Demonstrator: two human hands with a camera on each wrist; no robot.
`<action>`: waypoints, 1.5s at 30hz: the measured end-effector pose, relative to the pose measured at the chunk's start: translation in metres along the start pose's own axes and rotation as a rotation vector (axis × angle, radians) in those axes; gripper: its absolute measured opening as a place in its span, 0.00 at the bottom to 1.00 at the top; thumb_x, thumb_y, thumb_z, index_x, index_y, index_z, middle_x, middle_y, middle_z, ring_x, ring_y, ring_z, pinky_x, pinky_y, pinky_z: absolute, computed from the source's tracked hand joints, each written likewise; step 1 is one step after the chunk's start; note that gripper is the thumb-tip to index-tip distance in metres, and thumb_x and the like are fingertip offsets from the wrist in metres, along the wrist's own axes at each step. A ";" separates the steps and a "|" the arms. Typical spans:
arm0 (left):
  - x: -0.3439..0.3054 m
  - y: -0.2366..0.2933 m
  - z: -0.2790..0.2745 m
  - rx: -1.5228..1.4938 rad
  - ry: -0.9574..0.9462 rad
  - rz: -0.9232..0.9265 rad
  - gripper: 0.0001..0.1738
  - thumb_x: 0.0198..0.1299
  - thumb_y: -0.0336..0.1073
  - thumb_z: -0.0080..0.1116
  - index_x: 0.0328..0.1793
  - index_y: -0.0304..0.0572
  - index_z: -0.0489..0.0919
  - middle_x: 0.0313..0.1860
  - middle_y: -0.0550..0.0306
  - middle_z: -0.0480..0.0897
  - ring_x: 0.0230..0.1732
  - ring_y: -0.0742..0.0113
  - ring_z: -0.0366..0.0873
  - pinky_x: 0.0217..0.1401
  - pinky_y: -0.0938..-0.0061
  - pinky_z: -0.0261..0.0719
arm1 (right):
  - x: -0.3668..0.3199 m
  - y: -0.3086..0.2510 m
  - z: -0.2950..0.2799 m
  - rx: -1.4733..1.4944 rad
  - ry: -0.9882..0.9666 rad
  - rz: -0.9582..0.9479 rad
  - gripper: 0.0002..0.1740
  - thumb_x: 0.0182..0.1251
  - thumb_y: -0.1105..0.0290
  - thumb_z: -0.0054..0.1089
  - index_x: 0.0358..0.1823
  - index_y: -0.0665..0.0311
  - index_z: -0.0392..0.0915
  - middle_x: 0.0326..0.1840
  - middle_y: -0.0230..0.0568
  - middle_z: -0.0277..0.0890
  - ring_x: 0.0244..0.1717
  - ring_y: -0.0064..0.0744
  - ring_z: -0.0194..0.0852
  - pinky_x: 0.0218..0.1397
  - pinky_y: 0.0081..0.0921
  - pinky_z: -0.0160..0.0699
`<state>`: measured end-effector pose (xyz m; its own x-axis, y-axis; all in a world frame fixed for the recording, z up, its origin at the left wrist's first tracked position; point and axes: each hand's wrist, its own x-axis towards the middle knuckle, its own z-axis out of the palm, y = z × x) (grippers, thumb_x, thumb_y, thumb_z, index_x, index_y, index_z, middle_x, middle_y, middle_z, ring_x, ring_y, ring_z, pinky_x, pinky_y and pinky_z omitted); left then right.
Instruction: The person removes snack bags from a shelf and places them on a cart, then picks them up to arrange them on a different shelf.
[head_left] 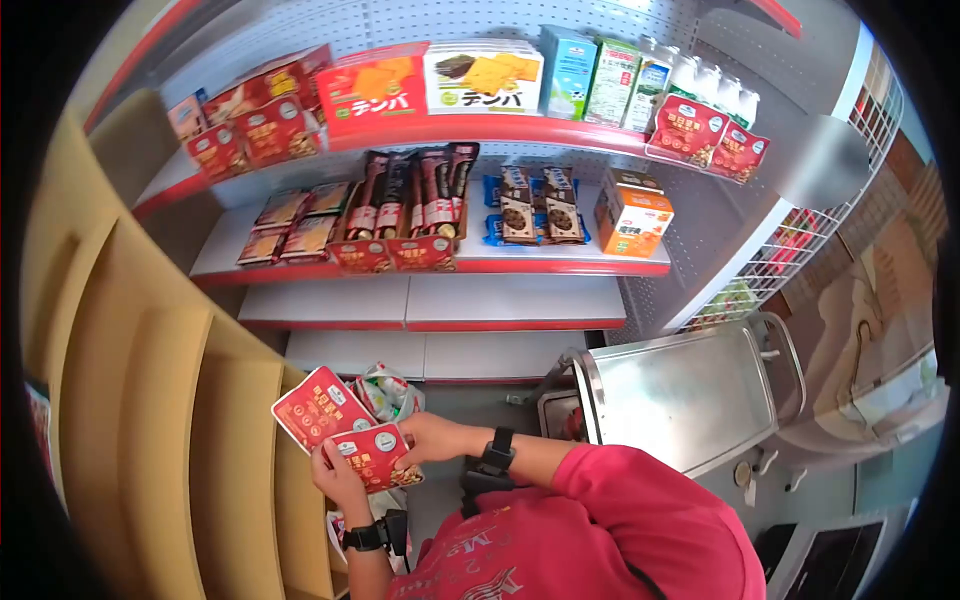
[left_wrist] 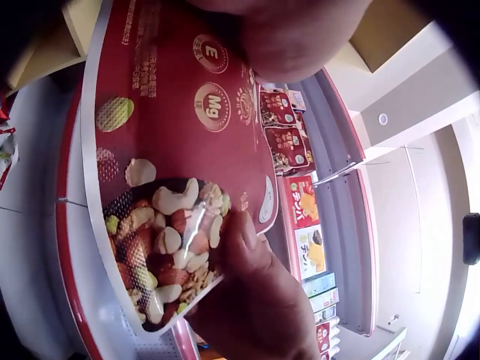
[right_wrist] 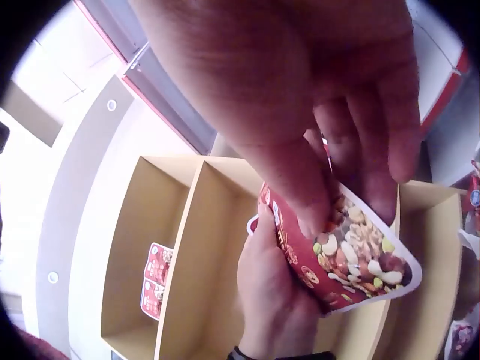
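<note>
Two red nut packets are held in front of the body, a rear one (head_left: 318, 406) and a front one (head_left: 378, 456) that overlap. The left hand (head_left: 342, 482) grips them from below, its thumb on the printed face. At the front packet's right edge, the right hand (head_left: 432, 440) pinches with thumb and fingers. Nuts show through the window of a packet (right_wrist: 360, 259) in the right wrist view, the left hand (right_wrist: 274, 289) below it. In the left wrist view, the right hand (left_wrist: 259, 307) holds the packet's (left_wrist: 172, 142) lower corner.
Shelves (head_left: 520, 265) ahead carry snack boxes, bars, cartons and more red packets (head_left: 690, 130). A wooden cabinet (head_left: 235, 400) stands at left, a metal cart (head_left: 685, 395) at right. Plastic bags (head_left: 385, 392) lie low behind the hands.
</note>
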<state>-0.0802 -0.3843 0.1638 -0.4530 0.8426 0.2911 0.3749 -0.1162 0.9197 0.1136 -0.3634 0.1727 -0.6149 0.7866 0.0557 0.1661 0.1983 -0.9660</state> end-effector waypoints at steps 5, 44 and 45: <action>0.037 0.014 0.009 0.165 -0.130 0.159 0.11 0.62 0.34 0.53 0.35 0.29 0.77 0.32 0.44 0.78 0.33 0.56 0.75 0.37 0.67 0.72 | 0.026 -0.018 -0.028 0.140 0.110 0.124 0.13 0.54 0.68 0.65 0.38 0.66 0.77 0.28 0.34 0.79 0.30 0.21 0.73 0.34 0.22 0.73; 0.190 -0.113 -0.092 0.003 -0.219 0.043 0.10 0.50 0.30 0.65 0.24 0.31 0.76 0.17 0.61 0.72 0.20 0.75 0.66 0.24 0.78 0.65 | 0.060 0.002 -0.023 -0.855 0.479 0.489 0.12 0.52 0.62 0.60 0.36 0.57 0.79 0.30 0.48 0.77 0.35 0.52 0.75 0.36 0.42 0.74; 0.189 -0.108 -0.089 -0.023 -0.211 0.052 0.10 0.50 0.30 0.65 0.24 0.31 0.76 0.17 0.61 0.72 0.20 0.75 0.66 0.24 0.78 0.65 | 0.063 0.003 -0.024 -0.864 0.458 0.486 0.12 0.52 0.62 0.60 0.36 0.57 0.79 0.30 0.48 0.77 0.35 0.52 0.75 0.36 0.42 0.74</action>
<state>-0.2789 -0.2592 0.1430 -0.2530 0.9263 0.2792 0.3738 -0.1726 0.9113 0.0937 -0.2992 0.1795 -0.0217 0.9995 -0.0228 0.9091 0.0103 -0.4164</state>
